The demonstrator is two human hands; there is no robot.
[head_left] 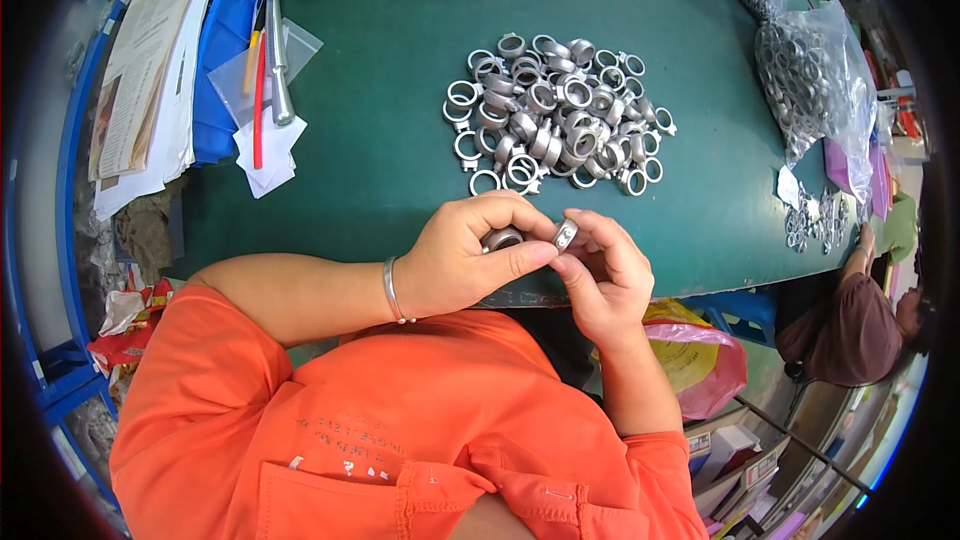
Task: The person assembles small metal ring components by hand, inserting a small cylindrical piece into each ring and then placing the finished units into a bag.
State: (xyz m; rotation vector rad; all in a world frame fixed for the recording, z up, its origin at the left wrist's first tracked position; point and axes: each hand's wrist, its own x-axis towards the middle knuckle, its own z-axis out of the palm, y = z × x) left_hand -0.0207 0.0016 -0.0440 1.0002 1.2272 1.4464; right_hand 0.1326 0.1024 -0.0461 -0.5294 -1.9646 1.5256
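Observation:
My left hand (455, 252), with a silver bangle at its wrist, is closed around a grey metal ring clamp (502, 239). Its thumb and forefinger reach right to a second metal piece (566, 233), seen edge-on with two small round holes or studs. My right hand (612, 280) pinches that piece between thumb and fingers, so the fingertips of both hands meet there. Both hands are over the near edge of the green table. Just beyond them lies a heap of similar metal ring clamps (560, 110), each with a small lug.
At left, a blue bin (222, 55) with papers stands near a red pen (259, 110) and a metal rod (278, 60). Clear bags of metal parts (800, 70) sit at right, beyond small loose parts (815, 220). Another person (845, 325) works at far right.

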